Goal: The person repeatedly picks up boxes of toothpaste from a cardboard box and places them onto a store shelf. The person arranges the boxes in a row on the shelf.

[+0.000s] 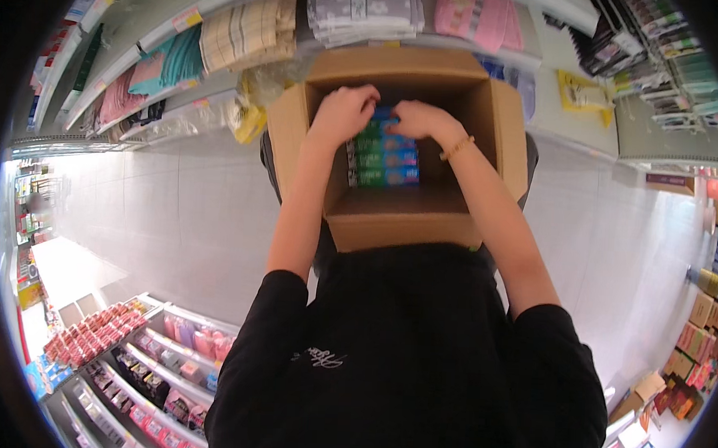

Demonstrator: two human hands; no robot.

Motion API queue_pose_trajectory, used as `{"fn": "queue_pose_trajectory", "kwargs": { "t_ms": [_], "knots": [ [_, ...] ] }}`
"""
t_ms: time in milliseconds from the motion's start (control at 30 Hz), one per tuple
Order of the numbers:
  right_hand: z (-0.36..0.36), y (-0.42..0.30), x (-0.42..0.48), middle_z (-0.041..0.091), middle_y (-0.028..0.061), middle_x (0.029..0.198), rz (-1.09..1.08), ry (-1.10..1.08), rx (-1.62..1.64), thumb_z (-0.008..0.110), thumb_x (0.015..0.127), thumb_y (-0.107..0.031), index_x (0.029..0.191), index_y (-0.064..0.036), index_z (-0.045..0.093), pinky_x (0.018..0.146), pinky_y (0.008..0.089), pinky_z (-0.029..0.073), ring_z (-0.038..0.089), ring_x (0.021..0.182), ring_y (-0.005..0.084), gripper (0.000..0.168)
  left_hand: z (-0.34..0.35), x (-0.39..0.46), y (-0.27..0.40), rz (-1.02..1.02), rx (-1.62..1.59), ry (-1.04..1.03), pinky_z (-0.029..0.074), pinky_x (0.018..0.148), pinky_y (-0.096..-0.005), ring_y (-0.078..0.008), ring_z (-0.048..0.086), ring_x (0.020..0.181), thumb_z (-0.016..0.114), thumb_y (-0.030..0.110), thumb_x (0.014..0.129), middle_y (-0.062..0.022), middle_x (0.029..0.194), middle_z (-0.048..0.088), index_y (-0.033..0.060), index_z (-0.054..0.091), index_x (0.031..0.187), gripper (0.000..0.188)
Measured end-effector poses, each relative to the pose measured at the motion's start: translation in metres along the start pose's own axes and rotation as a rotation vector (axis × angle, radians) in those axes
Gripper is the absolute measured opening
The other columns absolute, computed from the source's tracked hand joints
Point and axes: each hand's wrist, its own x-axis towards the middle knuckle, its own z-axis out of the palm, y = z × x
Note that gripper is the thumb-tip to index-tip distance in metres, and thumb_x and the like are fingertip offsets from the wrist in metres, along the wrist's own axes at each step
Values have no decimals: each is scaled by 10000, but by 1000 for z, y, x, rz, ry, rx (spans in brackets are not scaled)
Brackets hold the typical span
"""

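Note:
An open cardboard box (406, 235) stands before me with its flaps folded out. Inside it, towards the left, several small green and blue cartons (386, 161) lie in a row. My left hand (347, 112) is over the far left end of that row, its fingers curled. Opposite it, my right hand (422, 120) has its fingertips at the far cartons, a bracelet on its wrist. The fingers and the far end of the row partly cover each other, so whether either hand grips a carton cannot be told.
Beyond the box runs a shelf with folded towels (365, 11) and plastic-wrapped goods. Hanging packets (672, 75) are at the upper right. Shelves of small packaged goods (165, 390) stand at the lower left. Cardboard boxes (701, 308) are stacked at the far right. Pale floor tiles (215, 218) surround me.

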Motion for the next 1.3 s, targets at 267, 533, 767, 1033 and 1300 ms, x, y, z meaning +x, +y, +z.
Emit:
{"fn": "queue_pose_trajectory", "kwargs": {
  "t_ms": [267, 533, 767, 1033, 1300],
  "knots": [
    [113, 92, 11, 682, 259, 1186, 381, 42, 428, 653, 805, -273, 1141, 25, 693, 932, 437, 527, 667, 1123, 358, 451, 11, 1, -7, -28, 6, -118, 569, 773, -445, -335, 706, 869, 597, 148, 897, -129, 902, 741, 99, 698, 1020, 167],
    [137, 106, 3, 464, 191, 1496, 612, -339, 827, 682, 831, -297, 1374, -52, 552, 973, 496, 521, 493, 1325, 374, 610, 9, 3, 0, -97, -10, -231, 561, 814, -409, -314, 715, 928, 608, 119, 914, -149, 996, 743, 49, 674, 1105, 214],
    [167, 105, 20, 446, 136, 1508, 717, -383, 967, 711, 832, -332, 1461, -130, 441, 970, 471, 521, 500, 1297, 325, 714, 15, -2, -6, -86, 7, -296, 557, 819, -420, -329, 707, 936, 626, 139, 915, -145, 998, 741, 53, 663, 1124, 229],
    [154, 115, 15, 586, 95, 1343, 656, -340, 925, 810, 767, -341, 1333, -138, 583, 934, 406, 535, 595, 1147, 259, 643, 16, -2, -8, -78, 18, -289, 550, 823, -430, -339, 697, 932, 623, 166, 923, -137, 993, 740, 65, 656, 1142, 243],
    [150, 114, 15, 633, 49, 1063, 644, -458, 735, 899, 685, -297, 1116, -88, 660, 720, 324, 575, 615, 929, 166, 535, 12, 0, -4, -105, 44, -361, 546, 847, -450, -338, 686, 986, 628, 200, 924, -125, 1022, 741, 82, 652, 1164, 269]
  ]
}}
